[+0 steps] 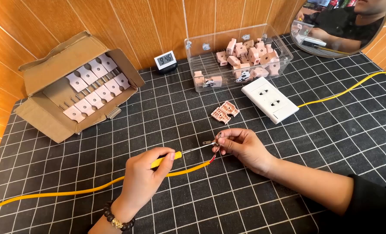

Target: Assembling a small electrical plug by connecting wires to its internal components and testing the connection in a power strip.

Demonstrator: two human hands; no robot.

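Observation:
My left hand [146, 173] grips a yellow-handled screwdriver [182, 154] whose thin metal shaft points right toward my right hand [240, 147]. My right hand pinches a small metal terminal piece [210, 142] together with the stripped red end of a yellow cable [71, 193]. The cable runs left across the mat under my left hand. A small pink plastic part [224, 112] lies on the mat just beyond my right hand.
An open cardboard box [50, 117] with rows of pink parts sits at the left. A clear plastic bin [201, 82] holds several pink parts. A white socket block [269, 99] with its own yellow cable [353, 86], a small digital clock [165, 59] and a round mirror [331, 52] stand behind.

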